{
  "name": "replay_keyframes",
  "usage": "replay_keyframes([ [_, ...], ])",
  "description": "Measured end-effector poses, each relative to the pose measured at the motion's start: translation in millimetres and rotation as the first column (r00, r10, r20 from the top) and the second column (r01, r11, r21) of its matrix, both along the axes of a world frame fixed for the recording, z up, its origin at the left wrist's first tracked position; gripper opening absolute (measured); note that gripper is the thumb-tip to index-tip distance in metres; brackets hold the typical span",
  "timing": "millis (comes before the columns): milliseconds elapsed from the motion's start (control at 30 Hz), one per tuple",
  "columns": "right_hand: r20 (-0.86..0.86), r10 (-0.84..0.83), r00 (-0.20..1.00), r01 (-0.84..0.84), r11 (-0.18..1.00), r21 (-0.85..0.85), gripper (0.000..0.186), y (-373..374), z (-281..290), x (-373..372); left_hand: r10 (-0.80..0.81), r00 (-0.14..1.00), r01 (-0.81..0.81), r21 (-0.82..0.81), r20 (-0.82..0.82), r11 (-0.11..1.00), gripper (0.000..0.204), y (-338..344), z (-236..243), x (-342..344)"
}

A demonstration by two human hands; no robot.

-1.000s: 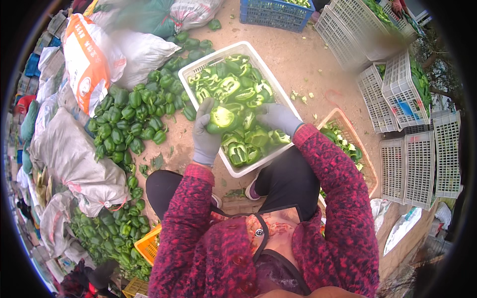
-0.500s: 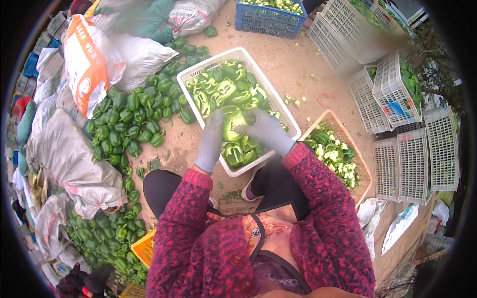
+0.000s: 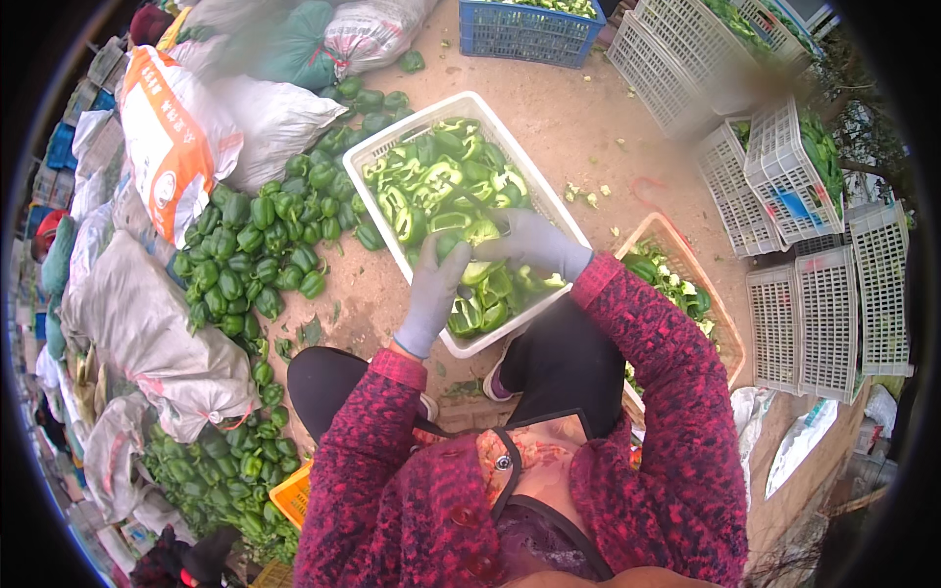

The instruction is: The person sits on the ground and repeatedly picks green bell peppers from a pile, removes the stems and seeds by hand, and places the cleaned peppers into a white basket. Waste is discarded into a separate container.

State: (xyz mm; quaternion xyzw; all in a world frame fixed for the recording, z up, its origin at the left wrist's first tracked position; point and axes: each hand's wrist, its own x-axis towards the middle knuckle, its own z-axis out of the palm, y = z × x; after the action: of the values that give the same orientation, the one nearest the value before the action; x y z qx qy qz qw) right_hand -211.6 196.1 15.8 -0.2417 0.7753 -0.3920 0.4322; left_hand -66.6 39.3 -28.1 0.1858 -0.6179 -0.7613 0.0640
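Observation:
Both my hands wear pale grey gloves and meet over the near half of a white plastic crate (image 3: 534, 167). My left hand (image 3: 429, 294) is closed on a green bell pepper piece, its fingers curled round it. My right hand (image 3: 534, 243) pinches a green bell pepper (image 3: 480, 232), cut open with its pale inside showing. Whether the two hands hold one pepper or separate pieces, I cannot tell. Cut bell pepper halves (image 3: 439, 184) fill the crate beneath and beyond my hands. No knife shows in either hand.
Whole green peppers (image 3: 250, 240) lie heaped on the left beside white sacks (image 3: 147, 323). An orange crate (image 3: 730, 338) with pepper cores stands at my right. Farther right are stacked grey crates (image 3: 823, 318); a blue crate (image 3: 529, 37) stands at the back.
The cut pepper has turned and shifted between my hands. My left hand has moved slightly down and right, and my right forearm has swung outward, uncovering less of the orange crate.

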Motion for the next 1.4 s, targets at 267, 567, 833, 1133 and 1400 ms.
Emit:
replay_keyframes([
  [267,0.448,-0.344,0.825,0.551,0.669,-0.500,0.055,45,-13,-45,0.041,0.986,-0.079,-0.238,-0.162,0.968,0.037,-1,-23,-38],
  [567,0.046,-0.921,0.386,0.832,0.327,-0.448,0.045,264,12,-2,-0.275,0.951,0.079,-0.971,0.141,-0.225,0.055,-35,-103,-227],
  [833,-0.308,-0.847,0.433,0.896,0.441,0.046,0.044,381,-87,37,-0.321,0.796,0.544,-0.839,0.513,0.008,0.051,-35,-120,-237],
  [1133,-0.305,-0.807,0.505,0.800,0.571,-0.186,0.036,335,-13,27,0.744,0.605,-0.790,-0.334,-0.285,0.514,0.033,-367,-34,-29],
  [1400,0.364,-0.769,0.526,0.842,0.412,-0.348,0.051,84,43,18,0.742,0.448,-0.019,-0.824,0.499,0.566,0.070,-413,-258,106],
])
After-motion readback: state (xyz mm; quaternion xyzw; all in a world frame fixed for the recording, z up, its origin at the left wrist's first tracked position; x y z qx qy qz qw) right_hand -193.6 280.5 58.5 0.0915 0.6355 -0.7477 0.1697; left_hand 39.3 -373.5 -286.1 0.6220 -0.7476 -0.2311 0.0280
